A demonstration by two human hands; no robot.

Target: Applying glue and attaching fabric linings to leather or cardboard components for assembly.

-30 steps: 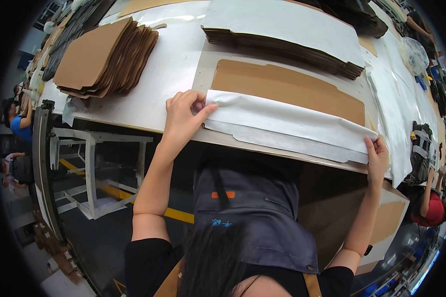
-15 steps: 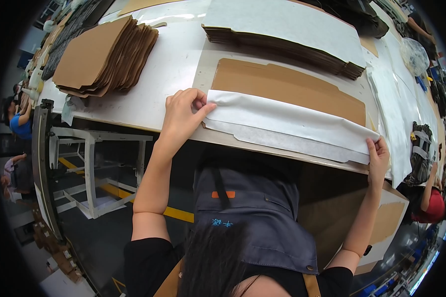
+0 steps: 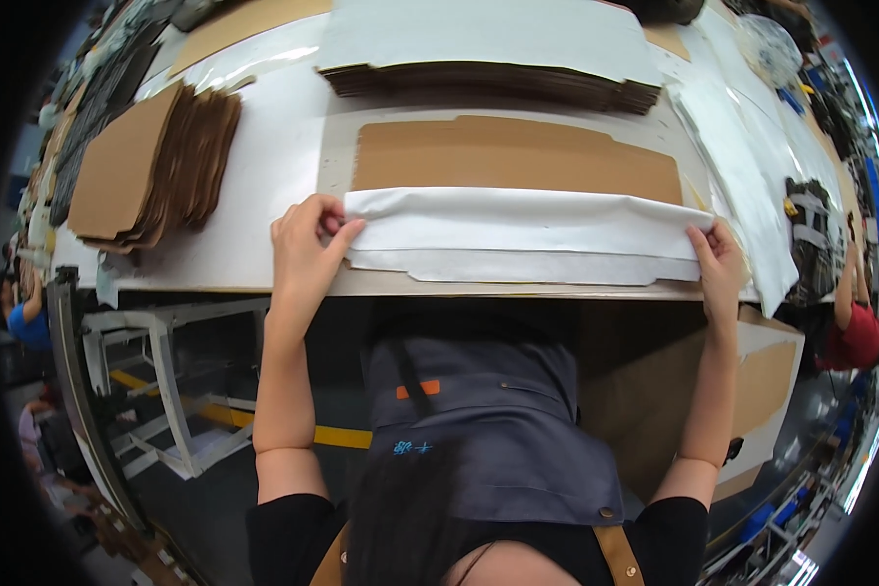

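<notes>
The left hand [image 3: 305, 249] pinches the left end of a long white folded flap [image 3: 518, 223], fingers clamped on its edge, and the right hand [image 3: 721, 264] grips the right end likewise. Just beyond the fingertips lies the flat brown cardboard sheet [image 3: 513, 154]; a fanned stack of brown blanks [image 3: 151, 166] sits well left of the left hand

So packaging-wise it's all flat cardboard here. One long brown carton blank [image 3: 514, 154] lies flat in the middle of the surface [image 3: 264, 195], with its near edge tucked under a folded white sheet [image 3: 518, 223]. Behind it there's a wide stack of flattened cartons [image 3: 488, 83], brown edges showing and a white sheet on top. Off to the left sits a fanned pile of brown blanks [image 3: 151, 166]. Bottom right, below the surface, a big open brown box [image 3: 752, 391]. No labels, signs or screens that I can make out.
</notes>
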